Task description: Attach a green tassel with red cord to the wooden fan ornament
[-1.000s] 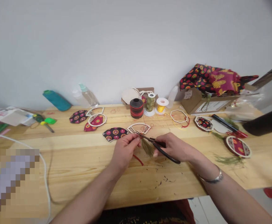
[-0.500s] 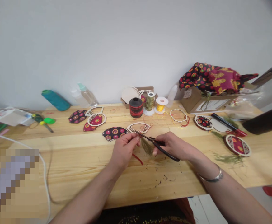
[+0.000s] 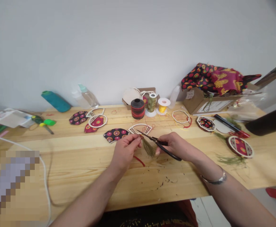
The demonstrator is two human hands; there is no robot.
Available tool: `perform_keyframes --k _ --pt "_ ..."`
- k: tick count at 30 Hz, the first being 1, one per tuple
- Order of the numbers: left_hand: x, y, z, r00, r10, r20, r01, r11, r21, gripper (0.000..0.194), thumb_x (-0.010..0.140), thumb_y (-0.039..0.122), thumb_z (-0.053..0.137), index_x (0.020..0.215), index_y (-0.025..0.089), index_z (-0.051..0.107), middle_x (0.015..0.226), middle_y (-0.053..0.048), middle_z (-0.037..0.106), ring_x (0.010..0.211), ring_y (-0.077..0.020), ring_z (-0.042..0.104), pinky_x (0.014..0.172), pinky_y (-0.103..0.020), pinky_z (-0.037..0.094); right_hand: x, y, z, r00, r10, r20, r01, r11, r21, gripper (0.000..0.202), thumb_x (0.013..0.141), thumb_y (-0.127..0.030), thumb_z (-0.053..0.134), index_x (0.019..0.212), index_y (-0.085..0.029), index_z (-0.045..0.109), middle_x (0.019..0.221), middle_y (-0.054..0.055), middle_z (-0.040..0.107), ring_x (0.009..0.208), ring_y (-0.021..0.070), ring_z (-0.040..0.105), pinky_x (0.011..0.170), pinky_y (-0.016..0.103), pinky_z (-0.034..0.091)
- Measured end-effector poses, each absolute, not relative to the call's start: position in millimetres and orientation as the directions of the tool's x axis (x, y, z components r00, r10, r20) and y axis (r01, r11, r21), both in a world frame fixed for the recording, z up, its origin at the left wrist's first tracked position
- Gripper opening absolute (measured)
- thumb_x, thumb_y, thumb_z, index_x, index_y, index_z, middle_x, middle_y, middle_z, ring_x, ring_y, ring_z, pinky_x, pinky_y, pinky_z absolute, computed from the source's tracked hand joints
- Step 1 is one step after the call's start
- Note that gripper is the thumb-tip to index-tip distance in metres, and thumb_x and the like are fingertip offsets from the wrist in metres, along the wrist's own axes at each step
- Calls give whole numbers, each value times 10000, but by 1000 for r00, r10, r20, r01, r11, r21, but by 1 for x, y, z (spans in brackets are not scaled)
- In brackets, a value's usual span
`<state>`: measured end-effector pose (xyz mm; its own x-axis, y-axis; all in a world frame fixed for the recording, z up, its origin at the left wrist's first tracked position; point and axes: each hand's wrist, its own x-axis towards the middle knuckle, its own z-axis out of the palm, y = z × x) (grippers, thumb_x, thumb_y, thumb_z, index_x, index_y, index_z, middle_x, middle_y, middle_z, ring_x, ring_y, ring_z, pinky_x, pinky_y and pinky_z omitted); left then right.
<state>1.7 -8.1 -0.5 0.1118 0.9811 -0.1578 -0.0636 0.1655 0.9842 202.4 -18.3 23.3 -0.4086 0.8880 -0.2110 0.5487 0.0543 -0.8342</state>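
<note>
Near the middle of the wooden table, my left hand pinches the top of an olive-green thread tassel, whose strands hang to the right. My right hand is closed on black-handled scissors. Their blades point up and left, just above my left fingertips, close to the tassel's top. A red cord comes out below my left hand. Behind the fingers lie a fan-shaped wooden frame and a dark patterned fan-shaped piece.
Thread spools stand at the back. A cardboard box holding patterned fabric is at the back right. Decorated ornaments lie at the right. A white cable and screwdriver are on the left.
The scissors have shifted slightly, their tips now a little higher above my left fingers. My left hand keeps its pinch at nearly the same spot.
</note>
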Motion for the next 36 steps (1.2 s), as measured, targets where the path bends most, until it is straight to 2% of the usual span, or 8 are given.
perform_keyframes --k 7,13,22,25,27,30,32,36 --pt "3 -4 -1 -39 974 -224 -315 201 928 259 626 321 776 774 124 697 640 3 614 422 -15 323 414 -179 196 204 -17 23 -429 879 -208 461 15 -887 267 749 -382 633 731 -133 727 580 -27 554 547 81 385 500 195 290" --pt "3 -5 7 40 992 -117 -453 122 883 125 725 254 712 771 152 656 1024 -65 678 446 -3 390 425 -178 237 205 -18 24 -491 843 -219 404 -2 -915 248 782 -346 600 736 -126 704 544 -45 494 498 62 346 466 196 255" --pt "5 -7 4 152 978 -146 -446 200 872 155 728 255 706 728 130 614 575 25 540 447 -19 382 442 -147 240 210 -15 26 -442 881 -168 409 32 -912 294 749 -417 616 749 -127 663 549 -36 509 494 74 386 477 202 283" --pt "5 -6 3 127 978 -163 -450 204 869 163 709 245 714 724 129 601 577 32 524 443 -13 368 441 -142 239 218 -11 29 -230 969 -93 724 106 -681 402 763 -522 576 714 -130 651 568 10 562 513 107 453 482 224 286" --pt "4 -5 3 124 976 -178 -453 215 865 164 706 240 711 728 129 593 581 34 521 438 -10 361 437 -140 234 225 -8 31 -70 996 -56 934 46 -355 439 796 -539 528 700 -129 654 597 66 613 548 153 531 494 244 299" --pt "3 -4 2 129 973 -193 -460 231 857 167 709 239 708 731 128 586 580 35 515 435 -9 355 431 -138 224 234 -4 32 99 992 -74 995 -97 40 456 844 -495 463 756 -109 689 686 161 671 659 243 637 533 272 361" --pt "3 -4 2 131 971 -200 -463 238 854 173 706 242 713 738 129 586 580 35 516 436 -10 356 430 -137 221 239 -3 30 156 980 -121 982 -140 128 453 858 -457 447 815 -87 704 741 201 685 727 276 666 566 286 405" --pt "3 -5 3 133 970 -203 -462 241 853 202 695 265 730 726 129 584 575 35 512 439 -11 358 432 -135 220 246 -2 28 157 964 -215 984 -135 112 419 869 -394 445 882 -68 709 817 212 699 797 283 679 618 292 449"
